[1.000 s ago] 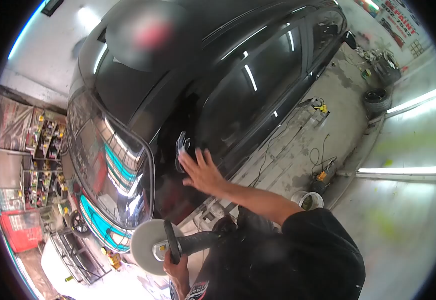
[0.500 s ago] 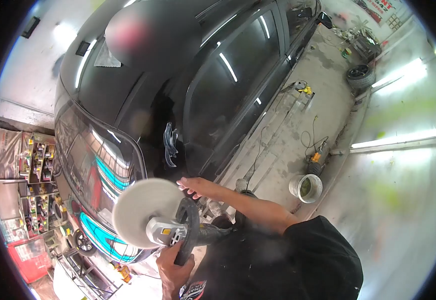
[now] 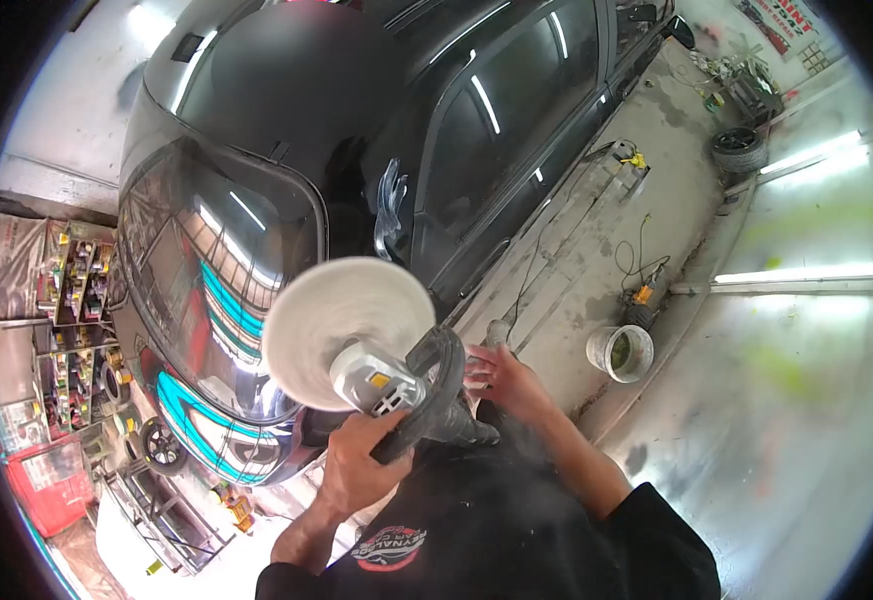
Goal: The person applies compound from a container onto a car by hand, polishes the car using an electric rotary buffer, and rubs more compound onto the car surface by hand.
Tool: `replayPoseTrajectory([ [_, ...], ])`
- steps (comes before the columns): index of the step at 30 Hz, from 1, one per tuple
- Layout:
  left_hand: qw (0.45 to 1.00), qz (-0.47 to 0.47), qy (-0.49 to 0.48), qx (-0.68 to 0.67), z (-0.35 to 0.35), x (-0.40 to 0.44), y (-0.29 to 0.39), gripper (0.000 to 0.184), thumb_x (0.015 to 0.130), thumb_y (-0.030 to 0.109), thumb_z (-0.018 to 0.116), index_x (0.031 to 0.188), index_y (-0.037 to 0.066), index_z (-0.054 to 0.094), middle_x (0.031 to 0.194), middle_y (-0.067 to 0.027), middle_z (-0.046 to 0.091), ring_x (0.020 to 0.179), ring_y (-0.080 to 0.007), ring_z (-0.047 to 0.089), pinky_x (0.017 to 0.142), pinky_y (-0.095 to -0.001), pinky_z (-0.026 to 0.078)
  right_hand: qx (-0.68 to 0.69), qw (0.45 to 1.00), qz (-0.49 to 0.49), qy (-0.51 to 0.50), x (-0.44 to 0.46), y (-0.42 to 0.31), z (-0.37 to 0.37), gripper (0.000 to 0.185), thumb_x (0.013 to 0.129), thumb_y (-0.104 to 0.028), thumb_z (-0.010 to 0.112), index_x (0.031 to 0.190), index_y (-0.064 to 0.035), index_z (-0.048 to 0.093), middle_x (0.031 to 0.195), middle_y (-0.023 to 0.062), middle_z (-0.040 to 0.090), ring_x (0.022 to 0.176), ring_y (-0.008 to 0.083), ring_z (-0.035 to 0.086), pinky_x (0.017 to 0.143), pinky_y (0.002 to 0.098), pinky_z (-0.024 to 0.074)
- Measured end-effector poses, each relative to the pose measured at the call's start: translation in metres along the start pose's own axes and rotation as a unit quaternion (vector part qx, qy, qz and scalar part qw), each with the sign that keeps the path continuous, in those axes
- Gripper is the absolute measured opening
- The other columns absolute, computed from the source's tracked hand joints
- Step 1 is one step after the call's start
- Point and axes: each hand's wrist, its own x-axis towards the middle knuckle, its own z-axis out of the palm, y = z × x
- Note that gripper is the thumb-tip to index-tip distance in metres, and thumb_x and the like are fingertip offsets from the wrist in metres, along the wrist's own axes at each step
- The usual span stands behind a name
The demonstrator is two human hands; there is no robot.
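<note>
A polisher with a round pale pad is in front of me. My left hand is closed round the lower end of its black loop handle. The pad overlaps the rear corner of a glossy black car in view; whether they touch I cannot tell. Just beyond the pad, a whitish smear marks the car's paint. Beside the handle's right side, my right hand has its fingers loosely apart, with nothing visible in them.
To the right on the floor stand a white bucket, a yellow power tool with a cord, and a wheel. Shelves of bottles and a metal frame are at the left. The car's rear window is close by.
My right hand has drawn back from beside the car's paint to the right of the handle. The polisher, in my left hand, has shifted up and right in view.
</note>
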Motion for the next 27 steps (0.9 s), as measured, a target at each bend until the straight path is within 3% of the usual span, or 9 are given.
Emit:
replayPoseTrajectory([
  [4,0.999,-0.007,-0.006,-0.043,0.007,0.005,-0.007,0.045,0.071,0.009,0.079,0.115,0.001,0.072,0.089,-0.0178,0.072,0.080,-0.0342,0.068,0.076,-0.0409,0.054,0.028,0.999,0.022,0.004,0.017,-0.005,0.044,0.055,0.109,-0.050,0.039,0.138,-0.0058,0.055,0.123,0.0087,0.067,0.114,0.0187,0.062,0.101,0.0368,0.0473],
  [7,0.999,0.001,-0.033,-0.023,0.016,0.014,-0.008,0.048,0.071,0.010,0.080,0.117,0.000,0.072,0.091,-0.0177,0.073,0.080,-0.0265,0.070,0.074,-0.0358,0.054,-0.024,0.999,0.009,0.019,0.001,0.007,0.054,0.051,0.110,-0.043,0.040,0.138,-0.0039,0.056,0.123,0.0089,0.068,0.115,0.0202,0.063,0.104,0.0364,0.0462],
  [8,0.999,0.001,-0.037,-0.016,0.018,0.019,-0.005,0.049,0.071,0.011,0.080,0.118,0.000,0.072,0.091,-0.0166,0.073,0.080,-0.0263,0.070,0.074,-0.0356,0.054,-0.020,0.997,0.035,0.063,0.021,0.052,0.009,0.051,0.108,-0.039,0.046,0.143,-0.0021,0.051,0.129,0.0111,0.065,0.120,0.0215,0.061,0.107,0.0375,0.0446],
  [11,0.999,-0.019,-0.030,-0.026,0.031,0.031,0.001,0.044,0.072,0.010,0.078,0.115,0.003,0.072,0.084,-0.0182,0.070,0.078,-0.0336,0.067,0.073,-0.0412,0.053,-0.198,0.980,-0.018,-0.031,-0.033,0.020,-0.003,0.071,0.103,-0.047,0.054,0.150,0.0047,0.041,0.151,0.0151,0.049,0.141,0.0242,0.043,0.118,0.0400,0.0330],
  [14,0.998,-0.054,-0.022,-0.030,0.039,0.045,0.011,0.044,0.073,0.010,0.077,0.116,0.002,0.071,0.088,-0.0197,0.071,0.078,-0.0327,0.068,0.073,-0.0396,0.053,-0.207,0.972,-0.039,-0.100,-0.055,0.037,-0.034,0.095,0.088,-0.056,0.072,0.153,0.0031,0.036,0.148,0.0194,0.052,0.140,0.0295,0.047,0.116,0.0424,0.0365],
  [17,0.995,-0.089,-0.028,-0.037,0.048,0.062,0.023,0.043,0.076,0.011,0.075,0.117,0.001,0.070,0.093,-0.0202,0.072,0.081,-0.0326,0.069,0.075,-0.0385,0.053,-0.504,0.862,-0.001,-0.044,-0.055,0.037,-0.035,0.113,0.071,-0.057,0.086,0.154,-0.0003,0.034,0.143,0.0241,0.055,0.133,0.0370,0.054,0.112,0.0448,0.0417],
  [20,0.995,-0.091,-0.035,-0.018,0.056,0.074,0.024,0.044,0.077,0.011,0.076,0.118,0.000,0.069,0.095,-0.0198,0.072,0.082,-0.0333,0.069,0.077,-0.0387,0.053,-0.483,0.874,-0.042,-0.024,-0.041,0.047,-0.038,0.109,0.069,-0.048,0.089,0.153,-0.0020,0.036,0.137,0.0268,0.059,0.126,0.0412,0.059,0.107,0.0463,0.0462],
  [23,0.990,-0.119,-0.080,0.015,0.060,0.086,0.022,0.048,0.077,0.012,0.080,0.121,-0.002,0.069,0.095,-0.0193,0.071,0.085,-0.0220,0.069,0.077,-0.0342,0.053,-0.443,0.895,-0.048,-0.031,-0.030,0.042,-0.032,0.105,0.070,-0.044,0.088,0.152,-0.0027,0.037,0.132,0.0261,0.062,0.123,0.0394,0.062,0.105,0.0455,0.0472],
  [27,0.988,-0.113,-0.104,0.028,0.078,0.095,0.009,0.051,0.080,0.012,0.076,0.127,-0.001,0.064,0.099,-0.0226,0.070,0.086,-0.0285,0.070,0.079,-0.0367,0.054,-0.386,0.920,-0.066,-0.004,-0.013,0.069,-0.037,0.097,0.070,-0.041,0.088,0.147,-0.0035,0.044,0.125,0.0239,0.067,0.118,0.0378,0.065,0.101,0.0441,0.0497],
])
